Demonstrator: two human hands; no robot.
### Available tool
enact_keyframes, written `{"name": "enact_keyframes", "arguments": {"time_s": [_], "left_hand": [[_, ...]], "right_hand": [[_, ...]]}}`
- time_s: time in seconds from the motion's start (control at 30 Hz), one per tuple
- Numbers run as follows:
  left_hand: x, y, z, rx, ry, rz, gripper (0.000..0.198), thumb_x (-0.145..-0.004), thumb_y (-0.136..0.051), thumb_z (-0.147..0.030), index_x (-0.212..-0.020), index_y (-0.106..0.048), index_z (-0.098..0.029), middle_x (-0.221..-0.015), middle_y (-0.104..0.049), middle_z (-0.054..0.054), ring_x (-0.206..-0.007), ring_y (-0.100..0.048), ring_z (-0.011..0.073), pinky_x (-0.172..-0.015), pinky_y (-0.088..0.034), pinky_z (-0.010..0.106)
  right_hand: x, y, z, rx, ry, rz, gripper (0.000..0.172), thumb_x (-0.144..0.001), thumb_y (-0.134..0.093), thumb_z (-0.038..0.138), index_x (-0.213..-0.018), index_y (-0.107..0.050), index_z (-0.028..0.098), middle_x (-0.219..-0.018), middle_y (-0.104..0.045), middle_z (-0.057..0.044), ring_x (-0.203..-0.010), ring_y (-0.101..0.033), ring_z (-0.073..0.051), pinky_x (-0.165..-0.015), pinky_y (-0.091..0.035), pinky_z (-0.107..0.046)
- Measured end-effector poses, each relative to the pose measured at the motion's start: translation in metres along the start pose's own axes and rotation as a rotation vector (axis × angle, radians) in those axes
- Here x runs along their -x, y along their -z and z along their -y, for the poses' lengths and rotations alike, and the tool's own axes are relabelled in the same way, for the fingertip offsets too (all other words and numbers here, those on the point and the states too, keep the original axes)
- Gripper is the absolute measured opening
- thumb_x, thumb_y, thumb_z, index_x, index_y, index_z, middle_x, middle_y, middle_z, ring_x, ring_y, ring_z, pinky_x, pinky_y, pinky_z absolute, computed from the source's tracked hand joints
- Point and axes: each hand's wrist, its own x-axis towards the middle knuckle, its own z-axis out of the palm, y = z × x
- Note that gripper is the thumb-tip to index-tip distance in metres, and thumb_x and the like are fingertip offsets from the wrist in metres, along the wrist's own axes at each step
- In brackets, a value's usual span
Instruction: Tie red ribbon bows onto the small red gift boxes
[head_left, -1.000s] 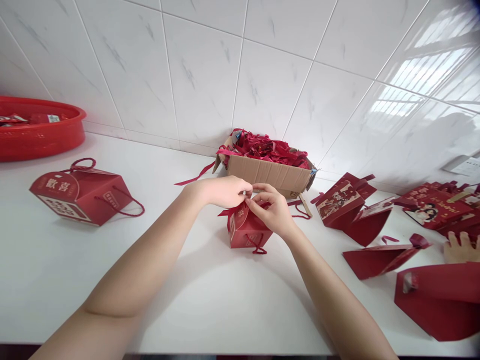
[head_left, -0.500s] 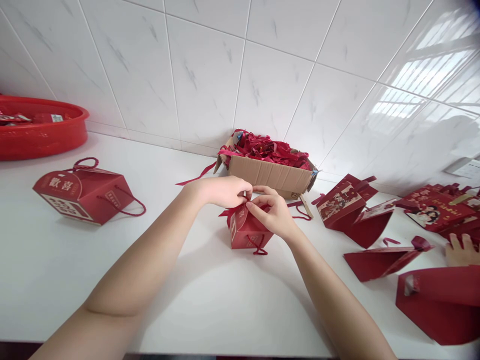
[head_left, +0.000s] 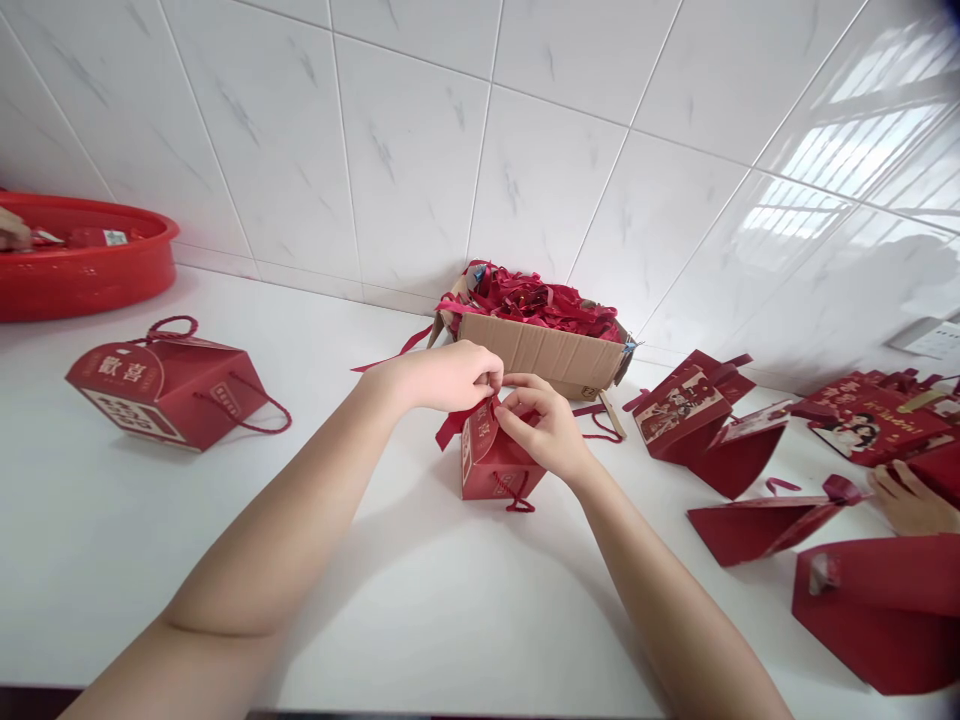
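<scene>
A small red gift box (head_left: pixel 499 470) with a rope handle on its side stands on the white table in front of me. Above its top, my left hand (head_left: pixel 469 378) is closed, thumb and fingers pinching a dark red ribbon (head_left: pixel 452 428) whose end hangs over the box's left side. My right hand (head_left: pixel 546 425) pinches the same ribbon at the top of the box, its palm side close to the box's right edge. The exact loop or knot between the fingertips is mostly hidden.
Behind the box stands a cardboard box (head_left: pixel 540 350) full of red ribbons. A finished-looking red box (head_left: pixel 176 390) sits left, near a red basin (head_left: pixel 90 270) with another person's hand (head_left: pixel 13 232) in it. Several red boxes (head_left: pixel 679 410) and another hand (head_left: pixel 911 498) are at right.
My left hand has shifted slightly, and more ribbon shows at the box's left. A person's hand has appeared at the basin; the hand at far right has moved left.
</scene>
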Motion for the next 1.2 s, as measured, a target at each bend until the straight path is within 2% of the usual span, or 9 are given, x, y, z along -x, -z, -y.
{"name": "enact_keyframes", "arguments": {"time_s": [0.3, 0.43, 0.6, 0.73, 0.83, 0.93, 1.03, 1.13, 1.2], "left_hand": [[0.000, 0.001, 0.005, 0.020, -0.043, 0.010, 0.018, -0.078, -0.051, -0.023, -0.093, -0.062, -0.022, -0.101, -0.070, 0.002, -0.079, -0.064, 0.0164, -0.058, -0.044, 0.024], [-0.001, 0.001, 0.005, 0.040, -0.081, 0.082, 0.021, -0.079, -0.048, -0.020, -0.094, -0.062, -0.022, -0.102, -0.070, 0.002, -0.082, -0.064, 0.0163, -0.062, -0.045, 0.024], [0.002, 0.002, 0.005, 0.085, -0.028, 0.140, 0.046, -0.078, -0.049, -0.020, -0.123, -0.044, -0.025, -0.109, -0.069, 0.003, -0.086, -0.065, 0.0171, -0.063, -0.044, 0.024], [0.011, 0.006, 0.001, 0.038, 0.043, 0.236, 0.055, -0.077, -0.051, -0.026, -0.130, -0.035, -0.028, -0.113, -0.069, 0.003, -0.082, -0.064, 0.0179, -0.063, -0.043, 0.026], [0.019, 0.011, -0.005, -0.014, 0.088, 0.226, 0.057, -0.077, -0.052, -0.029, -0.131, -0.034, -0.027, -0.111, -0.068, 0.004, -0.082, -0.063, 0.0192, -0.062, -0.043, 0.026], [0.026, 0.015, -0.009, -0.027, 0.106, 0.201, 0.049, -0.078, -0.051, -0.031, -0.126, -0.039, -0.027, -0.103, -0.068, 0.004, -0.071, -0.061, 0.0177, -0.058, -0.040, 0.026], [0.032, 0.015, -0.009, -0.027, 0.113, 0.193, 0.034, -0.078, -0.052, -0.035, -0.112, -0.052, -0.028, -0.089, -0.067, 0.003, -0.054, -0.053, 0.0147, -0.052, -0.035, 0.026], [0.035, 0.013, -0.007, -0.038, 0.118, 0.169, 0.018, -0.076, -0.054, -0.038, -0.090, -0.060, -0.027, -0.075, -0.062, 0.002, -0.047, -0.045, 0.0128, -0.048, -0.030, 0.027], [0.036, 0.012, -0.005, -0.045, 0.126, 0.163, 0.013, -0.075, -0.054, -0.038, -0.076, -0.059, -0.026, -0.065, -0.055, 0.000, -0.044, -0.038, 0.0120, -0.046, -0.027, 0.027]], "right_hand": [[0.000, -0.002, -0.002, -0.015, 0.020, -0.010, 0.014, -0.080, -0.059, 0.027, -0.069, -0.065, 0.021, -0.116, -0.064, -0.008, -0.112, -0.059, -0.024, -0.097, -0.043, -0.042], [-0.001, -0.003, -0.004, -0.016, 0.040, -0.011, 0.012, -0.080, -0.059, 0.026, -0.071, -0.066, 0.022, -0.114, -0.064, -0.008, -0.109, -0.060, -0.023, -0.098, -0.043, -0.042], [-0.001, -0.002, -0.004, 0.004, 0.026, -0.011, 0.014, -0.080, -0.059, 0.026, -0.069, -0.065, 0.022, -0.109, -0.066, -0.008, -0.115, -0.057, -0.024, -0.096, -0.043, -0.041], [0.000, -0.002, -0.003, 0.017, 0.015, -0.008, 0.016, -0.081, -0.059, 0.028, -0.068, -0.064, 0.021, -0.113, -0.065, -0.009, -0.114, -0.058, -0.024, -0.095, -0.044, -0.041], [-0.001, 0.000, -0.002, 0.027, 0.010, -0.011, 0.021, -0.084, -0.057, 0.035, -0.069, -0.061, 0.020, -0.113, -0.065, -0.008, -0.109, -0.060, -0.023, -0.090, -0.046, -0.038], [-0.002, 0.010, -0.001, 0.037, -0.004, 0.023, 0.024, -0.088, -0.052, 0.041, -0.077, -0.059, 0.021, -0.106, -0.067, -0.006, -0.101, -0.061, -0.020, -0.080, -0.049, -0.033], [-0.001, 0.028, 0.002, 0.099, -0.041, 0.145, 0.025, -0.087, -0.053, 0.046, -0.093, -0.059, 0.022, -0.104, -0.066, -0.004, -0.093, -0.062, -0.018, -0.079, -0.049, -0.033], [0.002, 0.045, 0.004, 0.159, -0.045, 0.308, 0.040, -0.079, -0.065, 0.048, -0.110, -0.054, 0.025, -0.117, -0.062, -0.004, -0.103, -0.060, -0.020, -0.084, -0.049, -0.035], [0.003, 0.049, 0.005, 0.182, -0.050, 0.327, 0.044, -0.078, -0.067, 0.047, -0.112, -0.052, 0.025, -0.121, -0.061, -0.005, -0.107, -0.060, -0.021, -0.085, -0.050, -0.036]]}}
